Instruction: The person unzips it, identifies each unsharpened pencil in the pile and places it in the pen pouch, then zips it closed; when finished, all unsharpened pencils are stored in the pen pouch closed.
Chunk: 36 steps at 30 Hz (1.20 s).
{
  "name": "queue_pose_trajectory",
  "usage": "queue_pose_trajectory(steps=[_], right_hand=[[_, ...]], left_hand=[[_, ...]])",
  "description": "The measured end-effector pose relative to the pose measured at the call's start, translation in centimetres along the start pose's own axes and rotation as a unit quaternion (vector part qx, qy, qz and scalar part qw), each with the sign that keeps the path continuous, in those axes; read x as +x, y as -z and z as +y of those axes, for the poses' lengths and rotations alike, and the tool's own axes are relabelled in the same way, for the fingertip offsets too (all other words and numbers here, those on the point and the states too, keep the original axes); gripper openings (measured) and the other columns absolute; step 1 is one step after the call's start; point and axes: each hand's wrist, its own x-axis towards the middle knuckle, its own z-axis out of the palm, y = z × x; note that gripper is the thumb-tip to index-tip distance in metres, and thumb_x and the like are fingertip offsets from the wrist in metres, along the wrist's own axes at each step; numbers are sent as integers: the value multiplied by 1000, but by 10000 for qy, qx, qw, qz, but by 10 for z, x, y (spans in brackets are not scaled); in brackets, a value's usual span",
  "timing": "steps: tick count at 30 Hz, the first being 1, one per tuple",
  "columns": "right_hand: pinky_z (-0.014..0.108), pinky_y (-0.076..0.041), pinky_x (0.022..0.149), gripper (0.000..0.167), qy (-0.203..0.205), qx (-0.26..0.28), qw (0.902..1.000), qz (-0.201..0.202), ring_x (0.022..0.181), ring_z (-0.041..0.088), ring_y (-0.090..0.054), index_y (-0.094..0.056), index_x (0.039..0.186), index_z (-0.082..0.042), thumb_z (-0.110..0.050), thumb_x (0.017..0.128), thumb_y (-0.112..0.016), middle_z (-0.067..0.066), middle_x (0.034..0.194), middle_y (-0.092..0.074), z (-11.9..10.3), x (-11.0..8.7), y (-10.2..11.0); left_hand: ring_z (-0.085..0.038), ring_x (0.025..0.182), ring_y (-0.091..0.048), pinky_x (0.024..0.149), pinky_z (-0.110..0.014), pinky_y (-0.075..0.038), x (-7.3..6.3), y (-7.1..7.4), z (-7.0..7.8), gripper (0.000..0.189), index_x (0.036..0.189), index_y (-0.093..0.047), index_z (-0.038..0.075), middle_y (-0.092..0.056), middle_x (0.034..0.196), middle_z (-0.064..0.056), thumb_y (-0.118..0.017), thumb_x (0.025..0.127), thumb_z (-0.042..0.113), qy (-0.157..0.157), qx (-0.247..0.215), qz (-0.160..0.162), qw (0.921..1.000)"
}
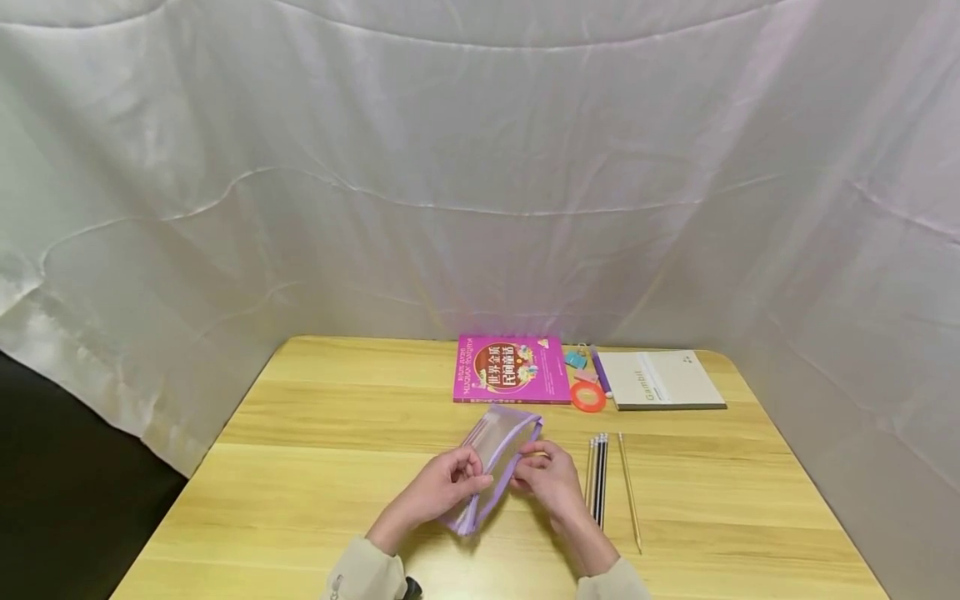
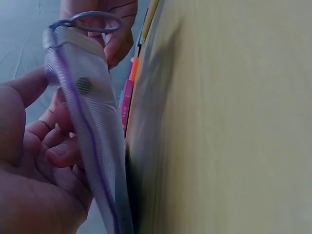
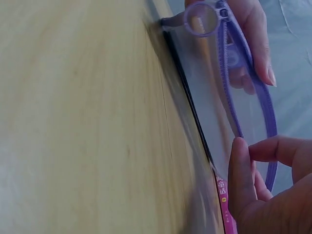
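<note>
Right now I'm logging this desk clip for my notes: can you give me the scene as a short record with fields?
held item: purple mesh zip pouch, raised off the table
left hand: grips the pouch's near side
right hand: fingers pinch the zipper edge
zipper ring pull: at the pouch's end
beside right hand: pencils
far edge: pink book, orange tape roll, notebook

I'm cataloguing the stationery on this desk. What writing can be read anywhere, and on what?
"Gambit": on the grey notebook, along its left edge.
Pink book: large Chinese title characters and a line of Latin letters on the cover, too small to read surely.
Purple mesh pouch: no text visible.
</note>
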Motion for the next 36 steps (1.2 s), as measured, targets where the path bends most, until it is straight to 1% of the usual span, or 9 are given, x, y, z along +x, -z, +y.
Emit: queue_pose_trajectory(steps=[4,8,11,15,22,25,29,33,36], right_hand=[[34,-65,69,36,33,123,9999,40,66,17,-69,-57,116,12,14,82,-69,17,87,-69,2,1,-1],[34,-65,69,37,36,190,9998,62,66,17,-68,-55,116,12,15,82,-68,19,88,-69,3,2,-1],[34,-66,70,36,10,247,9997,33,67,16,-68,-54,118,12,15,84,-68,17,86,-68,3,2,-1],[34,-66,72,34,-31,323,9995,-15,68,16,-68,-53,118,12,14,87,-68,17,85,-67,1,2,-1],[34,-66,74,34,-7,430,9991,-57,69,17,-69,-52,117,12,13,88,-69,16,86,-67,-1,-1,-2],[35,-66,75,34,19,442,9990,-98,69,17,-69,-51,118,13,14,88,-67,19,89,-67,-1,-2,-2],[35,-66,75,35,-7,465,9989,-81,70,17,-69,-51,120,13,14,89,-67,21,92,-67,-1,-1,-2],[33,-65,76,38,-34,536,9986,22,71,16,-69,-51,122,13,13,89,-68,18,92,-68,-2,0,-1],[32,-65,75,39,-7,599,9981,109,72,16,-69,-50,124,13,12,90,-68,16,92,-68,-3,1,0]], left_hand=[[-4,64,-45,56,-17,-41,-6,0,0,22,93,-60,13,-49,75,5,-75,96,29,2,389,-58,9992],[-3,67,-48,58,-17,-44,-18,5,1,21,96,-61,15,-54,80,6,-77,94,29,-190,784,-227,9965],[-4,70,-51,61,-17,-46,-27,10,3,24,101,-61,16,-60,86,4,-82,88,22,-394,1013,-424,9932],[-6,77,-55,66,-20,-52,-37,14,3,41,105,-60,20,-63,95,1,-89,77,11,-616,1271,-584,9882],[-6,93,-57,81,-22,-55,-45,10,0,62,107,-58,24,-61,103,7,-93,61,0,-981,2005,-399,9739],[-5,95,-57,82,-21,-55,-46,8,-1,59,106,-59,22,-62,102,7,-93,63,2,-1117,2280,-252,9669],[-4,92,-58,79,-20,-55,-45,7,-1,48,105,-61,21,-64,102,7,-93,71,11,-1188,2548,-153,9595],[-1,86,-58,76,-19,-55,-47,8,0,36,102,-64,22,-64,97,10,-90,77,19,-1230,2723,-113,9542],[0,81,-59,73,-18,-55,-47,8,1,27,97,-66,23,-64,92,12,-87,81,18,-1395,2827,25,9490]])
